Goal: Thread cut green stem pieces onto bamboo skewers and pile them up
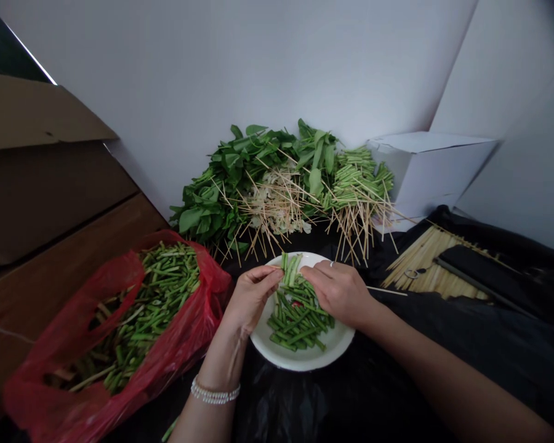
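Over a white bowl [302,367], my two hands meet at a short row of cut green stem pieces [290,269] set side by side. My left hand [253,295] pinches the row's left end between thumb and fingers. On the other side my right hand [341,294] is closed around a thin wooden skewer [388,291], whose rear end sticks out to the right behind the hand. The skewer's tip is hard to make out among the pieces. Loose green stems [300,323] lie in the bowl below, with a small red spot among them.
At left, a red plastic bag [207,277] holds many cut stems. Behind the bowl are leafy greens [240,160], skewered pale vegetables [279,200] and skewered green stems [357,175]. Bare skewers [425,258] lie under a dark phone-like object [480,271], near a white box [436,166].
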A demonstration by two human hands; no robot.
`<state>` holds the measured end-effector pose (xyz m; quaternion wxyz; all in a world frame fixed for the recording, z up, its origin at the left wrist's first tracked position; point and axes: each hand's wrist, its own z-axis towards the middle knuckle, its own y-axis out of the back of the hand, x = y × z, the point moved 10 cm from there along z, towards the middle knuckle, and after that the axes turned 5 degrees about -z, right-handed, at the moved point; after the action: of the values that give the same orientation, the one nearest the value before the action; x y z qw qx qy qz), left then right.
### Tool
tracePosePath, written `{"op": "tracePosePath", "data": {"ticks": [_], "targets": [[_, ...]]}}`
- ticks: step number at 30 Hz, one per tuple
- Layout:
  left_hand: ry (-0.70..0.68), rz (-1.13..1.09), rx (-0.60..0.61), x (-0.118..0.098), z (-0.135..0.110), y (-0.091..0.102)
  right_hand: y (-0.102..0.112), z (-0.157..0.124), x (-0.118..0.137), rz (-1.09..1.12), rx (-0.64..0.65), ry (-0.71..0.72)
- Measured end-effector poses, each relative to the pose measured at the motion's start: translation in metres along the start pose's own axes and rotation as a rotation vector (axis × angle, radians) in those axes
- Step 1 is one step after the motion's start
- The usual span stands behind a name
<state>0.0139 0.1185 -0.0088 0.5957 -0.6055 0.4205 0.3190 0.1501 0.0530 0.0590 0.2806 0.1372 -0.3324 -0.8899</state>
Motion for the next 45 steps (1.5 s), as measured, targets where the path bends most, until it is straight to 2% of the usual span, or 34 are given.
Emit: {"op": "tracePosePath", "data": {"ticks": [3,5,7,11,13,17,21,24,27,31,35,37,41,45], "targets": [[-0.063,0.091,0.001,-0.006,0.001,0.001,0.005,0.001,-0.002,-0.046,-0.029,-0.005],[-0.113,0.232,0.036,-0.01,0.0,-0.003,0.01,0.001,-0.007,-0.074,-0.059,-0.031],[-0.167,0.45,0.134,-0.011,-0.003,-0.016,0.015,0.002,-0.013,-0.104,-0.094,-0.069],[-0.279,0.837,0.481,0.0,-0.022,-0.054,0.017,0.002,-0.019,-0.115,-0.105,-0.102],[-0.323,0.964,0.613,0.007,-0.033,-0.064,0.015,0.002,-0.018,-0.098,-0.091,-0.095],[-0.375,1.153,0.742,0.018,-0.041,-0.069,0.01,0.001,-0.015,-0.078,-0.065,-0.085],[-0.411,1.146,0.787,0.021,-0.043,-0.071,0.009,0.001,-0.015,-0.071,-0.054,-0.095],[-0.405,1.078,0.729,0.016,-0.039,-0.07,0.009,0.002,-0.016,-0.065,-0.053,-0.095],[-0.367,1.025,0.539,0.007,-0.027,-0.059,0.011,0.002,-0.016,-0.058,-0.061,-0.089],[-0.264,0.956,0.26,-0.001,-0.011,-0.033,0.017,0.002,-0.017,-0.073,-0.097,-0.095],[-0.276,0.66,0.081,-0.019,-0.004,-0.014,0.02,0.002,-0.016,-0.082,-0.113,-0.097],[-0.254,0.491,0.022,-0.023,-0.001,-0.005,0.02,0.002,-0.015,-0.086,-0.113,-0.088],[-0.145,0.246,-0.053,-0.02,0.003,0.011,0.017,0.002,-0.011,-0.078,-0.091,-0.057],[-0.103,0.075,-0.079,-0.016,0.004,0.016,0.013,0.002,-0.008,-0.083,-0.049,-0.037]]}}
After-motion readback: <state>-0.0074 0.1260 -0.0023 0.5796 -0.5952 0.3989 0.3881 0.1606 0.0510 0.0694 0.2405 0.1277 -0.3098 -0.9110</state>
